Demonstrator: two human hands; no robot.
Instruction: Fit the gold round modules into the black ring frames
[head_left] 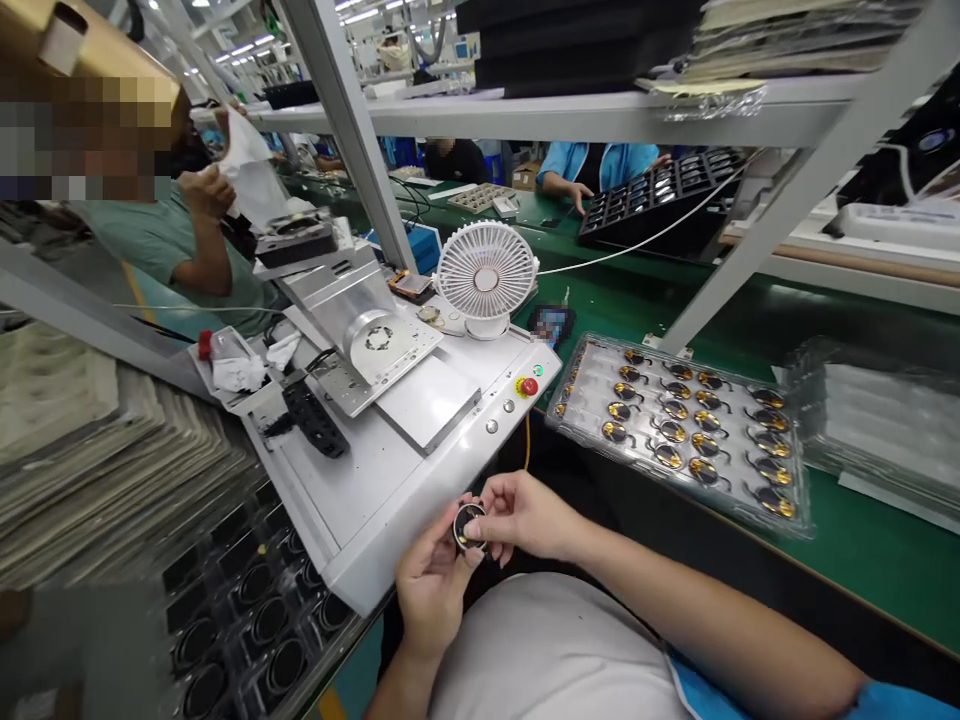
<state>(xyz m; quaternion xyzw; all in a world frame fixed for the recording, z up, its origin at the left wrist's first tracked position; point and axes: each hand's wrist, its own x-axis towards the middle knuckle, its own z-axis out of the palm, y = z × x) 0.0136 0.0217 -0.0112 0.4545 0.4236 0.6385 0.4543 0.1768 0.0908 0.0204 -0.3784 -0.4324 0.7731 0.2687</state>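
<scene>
Both my hands meet just in front of my body, at the near edge of a white press machine [420,440]. My left hand [431,585] and my right hand [517,515] pinch one small round black part with a gold patch [469,526] between their fingertips. A clear plastic tray [795,515] holding several round black-and-gold parts lies on the green bench to the right. At the lower left sits a black tray [247,590] with round pockets holding black rings.
A small white desk fan [486,275] stands behind the machine, whose red emergency button [529,386] is at its right corner. Stacked moulded trays [90,440] lie at left, clear trays [885,420] at right. Other people work at left and across the bench.
</scene>
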